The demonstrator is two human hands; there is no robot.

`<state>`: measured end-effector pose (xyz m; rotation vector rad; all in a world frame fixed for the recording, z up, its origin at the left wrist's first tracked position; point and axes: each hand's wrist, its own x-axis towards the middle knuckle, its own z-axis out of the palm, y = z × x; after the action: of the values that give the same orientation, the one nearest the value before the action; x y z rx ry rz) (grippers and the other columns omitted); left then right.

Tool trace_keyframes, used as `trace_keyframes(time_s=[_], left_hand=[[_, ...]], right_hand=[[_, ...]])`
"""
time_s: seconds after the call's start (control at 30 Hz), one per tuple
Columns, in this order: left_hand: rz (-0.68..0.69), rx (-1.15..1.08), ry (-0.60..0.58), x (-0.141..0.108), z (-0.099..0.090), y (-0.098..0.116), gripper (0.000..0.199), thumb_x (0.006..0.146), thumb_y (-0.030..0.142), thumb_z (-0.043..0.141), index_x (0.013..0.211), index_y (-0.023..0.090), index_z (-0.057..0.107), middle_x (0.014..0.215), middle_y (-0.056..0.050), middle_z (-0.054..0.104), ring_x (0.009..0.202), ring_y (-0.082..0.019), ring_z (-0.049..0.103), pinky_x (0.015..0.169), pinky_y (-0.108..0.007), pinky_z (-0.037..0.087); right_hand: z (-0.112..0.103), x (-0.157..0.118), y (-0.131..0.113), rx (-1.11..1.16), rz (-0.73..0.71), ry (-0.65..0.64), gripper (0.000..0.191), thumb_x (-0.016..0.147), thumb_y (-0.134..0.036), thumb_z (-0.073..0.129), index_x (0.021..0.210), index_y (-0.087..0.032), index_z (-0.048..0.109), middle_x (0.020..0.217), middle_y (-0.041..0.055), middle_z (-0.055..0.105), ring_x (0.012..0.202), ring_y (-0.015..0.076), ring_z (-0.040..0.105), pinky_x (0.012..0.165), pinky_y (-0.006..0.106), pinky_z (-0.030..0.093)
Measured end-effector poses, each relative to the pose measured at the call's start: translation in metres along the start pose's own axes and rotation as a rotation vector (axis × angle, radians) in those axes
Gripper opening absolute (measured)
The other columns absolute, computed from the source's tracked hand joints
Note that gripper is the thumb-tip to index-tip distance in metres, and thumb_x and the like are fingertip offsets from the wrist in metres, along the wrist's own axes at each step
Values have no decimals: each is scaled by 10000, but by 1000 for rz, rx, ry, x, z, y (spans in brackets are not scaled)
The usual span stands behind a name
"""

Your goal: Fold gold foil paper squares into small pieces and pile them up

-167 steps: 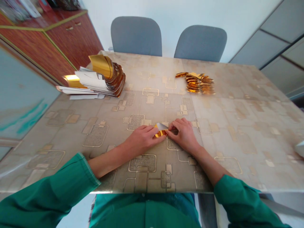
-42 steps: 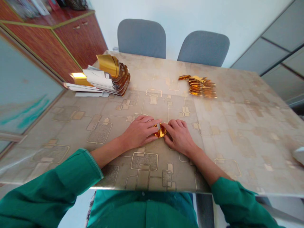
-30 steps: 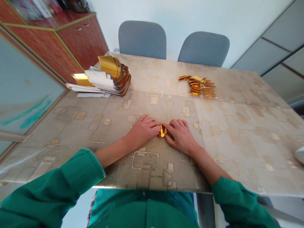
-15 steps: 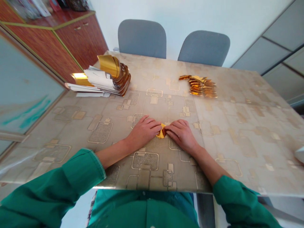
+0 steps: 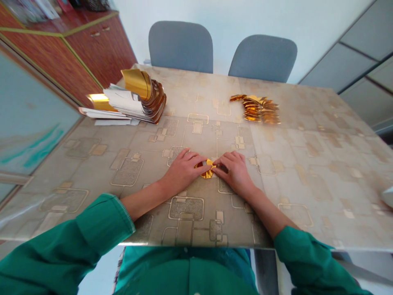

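Observation:
A small folded piece of gold foil paper (image 5: pixel 208 173) lies on the patterned tablecloth (image 5: pixel 187 223) between my two hands. From the left, my left hand (image 5: pixel 188 166) grips its edge, the thumb stretched across toward the middle of the piece. On the other side my right hand (image 5: pixel 232 169) pinches the right edge between thumb and fingertips. My fingers cover part of the gold paper, so its full shape is hidden.
A bent stack of gold and white paper sheets (image 5: pixel 124 102) lies at the back left. Several folded gold paper pieces (image 5: pixel 260 110) are piled at the back right. Two grey chairs (image 5: pixel 181 47) stand behind the table, and a wooden cabinet (image 5: pixel 95 49) is at the left.
My left thumb has moved out across the gold paper, and a gap shows between it and my fingers. My right thumb and fingers have shifted slightly at the right edge.

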<state>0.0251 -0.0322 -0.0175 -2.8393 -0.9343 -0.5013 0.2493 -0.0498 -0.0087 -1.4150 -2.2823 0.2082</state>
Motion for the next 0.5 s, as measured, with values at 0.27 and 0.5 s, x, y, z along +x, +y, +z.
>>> trace_keyframes(time_s=[0.27,0.5], left_hand=[[-6,-25,-9,1,0,-1,260,942,211,628,1165,336,675,1214,-20,665,1081,-222,575,1053,-485,366],[-10,-16,10,1,0,-1,242,952,216,609,1168,306,672,1177,-38,668,1063,-219,569,1039,-462,375]], right_hand=[[-8,-2,0,-149,-135,27,234,982,-374,553,910,-273,752,808,25,678,858,206,497,882,383,307],[-3,-1,-2,-233,-140,-44,239,1004,-287,493,1117,-279,703,875,48,650,872,216,505,887,393,315]])
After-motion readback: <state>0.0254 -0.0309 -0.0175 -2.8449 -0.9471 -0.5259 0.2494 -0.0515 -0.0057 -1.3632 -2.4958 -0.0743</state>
